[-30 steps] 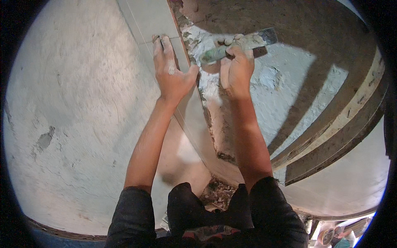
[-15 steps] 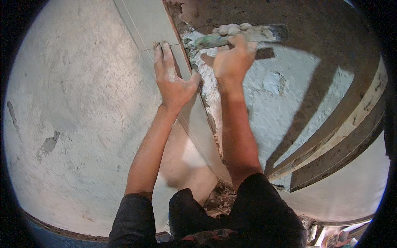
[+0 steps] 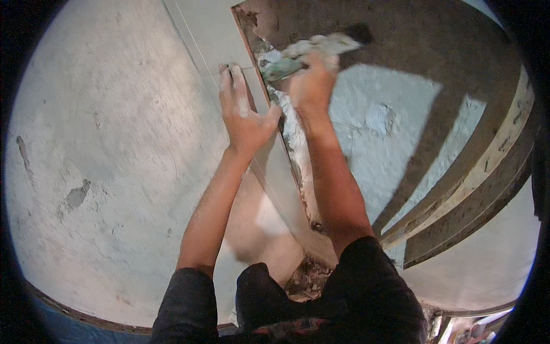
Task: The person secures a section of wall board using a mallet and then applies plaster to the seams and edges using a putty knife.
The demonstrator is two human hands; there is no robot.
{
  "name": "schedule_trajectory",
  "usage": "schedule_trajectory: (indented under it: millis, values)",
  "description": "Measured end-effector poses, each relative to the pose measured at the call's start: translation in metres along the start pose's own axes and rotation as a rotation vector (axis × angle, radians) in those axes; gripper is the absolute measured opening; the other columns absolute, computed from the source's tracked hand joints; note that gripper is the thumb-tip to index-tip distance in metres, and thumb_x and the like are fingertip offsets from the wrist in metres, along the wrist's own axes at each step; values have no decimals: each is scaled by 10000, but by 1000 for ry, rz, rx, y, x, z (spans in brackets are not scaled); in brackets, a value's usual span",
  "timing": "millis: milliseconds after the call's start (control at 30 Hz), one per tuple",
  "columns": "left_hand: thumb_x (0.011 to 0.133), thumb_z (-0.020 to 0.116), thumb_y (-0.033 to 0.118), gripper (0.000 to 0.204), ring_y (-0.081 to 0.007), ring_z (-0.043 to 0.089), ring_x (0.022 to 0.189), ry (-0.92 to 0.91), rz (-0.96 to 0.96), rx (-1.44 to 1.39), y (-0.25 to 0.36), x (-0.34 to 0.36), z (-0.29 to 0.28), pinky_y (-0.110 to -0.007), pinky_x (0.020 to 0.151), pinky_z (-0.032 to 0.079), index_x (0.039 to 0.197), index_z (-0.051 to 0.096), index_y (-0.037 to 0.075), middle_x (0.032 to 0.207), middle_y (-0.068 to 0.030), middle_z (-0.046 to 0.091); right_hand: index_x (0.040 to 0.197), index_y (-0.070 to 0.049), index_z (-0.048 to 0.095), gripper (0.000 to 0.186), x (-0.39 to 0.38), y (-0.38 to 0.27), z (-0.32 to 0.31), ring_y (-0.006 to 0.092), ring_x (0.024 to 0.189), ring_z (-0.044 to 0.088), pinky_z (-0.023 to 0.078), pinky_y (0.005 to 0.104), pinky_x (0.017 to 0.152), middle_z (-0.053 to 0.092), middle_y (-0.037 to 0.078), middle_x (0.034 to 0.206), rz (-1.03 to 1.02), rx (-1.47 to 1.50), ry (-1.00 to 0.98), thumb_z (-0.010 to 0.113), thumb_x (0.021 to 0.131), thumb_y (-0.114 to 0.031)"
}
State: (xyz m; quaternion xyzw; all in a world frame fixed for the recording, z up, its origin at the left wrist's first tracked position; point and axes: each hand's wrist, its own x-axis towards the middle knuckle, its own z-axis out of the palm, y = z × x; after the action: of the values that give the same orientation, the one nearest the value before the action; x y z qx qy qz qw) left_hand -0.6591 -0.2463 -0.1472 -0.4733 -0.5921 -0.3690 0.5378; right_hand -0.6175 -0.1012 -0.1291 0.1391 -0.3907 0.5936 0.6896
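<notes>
My left hand [image 3: 243,117] lies flat on a strip of pale tiles [image 3: 263,163], fingers stretched out near a tile joint. Its thumb reaches to the strip's right edge. My right hand [image 3: 312,86] is wrapped round what looks like a mortar-smeared trowel [image 3: 283,69], somewhat blurred by motion. The trowel's greenish end points left, close to the tile edge; its dark flat end [image 3: 358,37] points to the upper right. Rough whitish mortar [image 3: 292,129] runs along the tile edge below this hand.
On the left spreads a worn, pale plastered surface [image 3: 114,160]. To the right is a rough bluish-white surface [image 3: 366,137] crossed by shadows, with curved-looking wooden boards [image 3: 458,212] beyond. Loose rubble [image 3: 309,278] lies at the lower middle, close to my dark clothing.
My right hand has moved slightly left with the trowel, whose greenish end is now nearer the tile edge and tilted lower. The left hand stays on the tile; the view has shifted slightly.
</notes>
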Motion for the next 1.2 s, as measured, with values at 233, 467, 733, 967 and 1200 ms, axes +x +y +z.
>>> schedule_trajectory:
  millis: [233, 467, 733, 967, 1200]
  values:
    - [654, 764, 146, 917, -491, 373, 1353, 11, 26, -17, -2, 0, 0, -496, 1115, 335, 1445, 351, -65, 1453, -349, 363, 1079, 0, 574, 242, -9, 15, 12, 324, 1043, 570, 453, 447, 954, 577, 191, 1107, 24, -108, 45, 505, 848, -17]
    - [671, 780, 165, 931, -493, 379, 1345, 24, 28, -12, -1, -1, 8, -503, 1108, 343, 1456, 331, -57, 1449, -353, 360, 1091, -11, 513, 225, -8, -11, 34, 285, 981, 557, 474, 447, 875, 568, 152, 1023, 183, 560, 61, 492, 868, -38]
    - [696, 792, 183, 927, -496, 377, 1341, 20, 27, -7, 0, 0, 6, -509, 1110, 336, 1461, 326, -53, 1438, -353, 366, 1114, -27, 426, 314, -6, 0, 35, 242, 820, 554, 488, 396, 779, 530, 95, 872, 68, 292, 66, 441, 809, 50]
    - [689, 794, 179, 995, -491, 314, 1378, -64, -22, 13, 3, 0, -4, -513, 1135, 295, 1487, 248, -56, 1471, -350, 299, 975, -18, 484, 246, -10, -4, 17, 258, 833, 571, 513, 426, 840, 543, 104, 863, -32, 10, -46, 463, 759, 96]
    - [700, 774, 162, 1025, -526, 245, 1406, -132, -36, 23, 1, 11, -2, -504, 1157, 269, 1480, 173, -121, 1503, -396, 214, 938, 2, 544, 153, -1, -33, 25, 241, 729, 630, 533, 353, 681, 636, 126, 832, 320, 426, 22, 557, 790, 39]
